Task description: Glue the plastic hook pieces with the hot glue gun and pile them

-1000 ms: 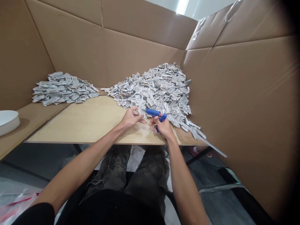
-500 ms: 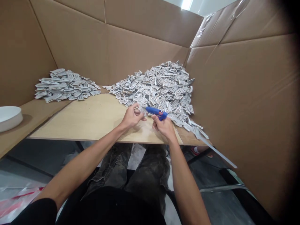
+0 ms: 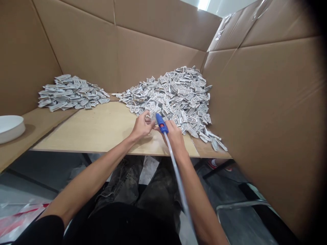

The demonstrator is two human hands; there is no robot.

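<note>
My left hand (image 3: 142, 126) is closed on a small grey-white slotted piece (image 3: 153, 116), pinched at the fingertips over the table's front part. My right hand (image 3: 175, 136) grips a blue glue gun (image 3: 161, 123) whose front end is at the held piece; whether the tip touches it I cannot tell. A long translucent glue stick (image 3: 176, 170) runs out of the gun's back end, over my right forearm towards me. Just beyond both hands rises a large pile of similar slotted pieces (image 3: 176, 92).
A smaller heap of the pieces (image 3: 71, 92) lies at the back left. A white round dish (image 3: 10, 129) stands at the left edge. Cardboard walls (image 3: 158, 47) enclose the wooden tabletop (image 3: 92, 131) at the back and sides. Part of another person's foot (image 3: 214, 164) shows below the table.
My right hand has turned the glue gun from pointing left to pointing away from me. The glue stick has swung from the right side to over my forearm. My left hand has barely moved.
</note>
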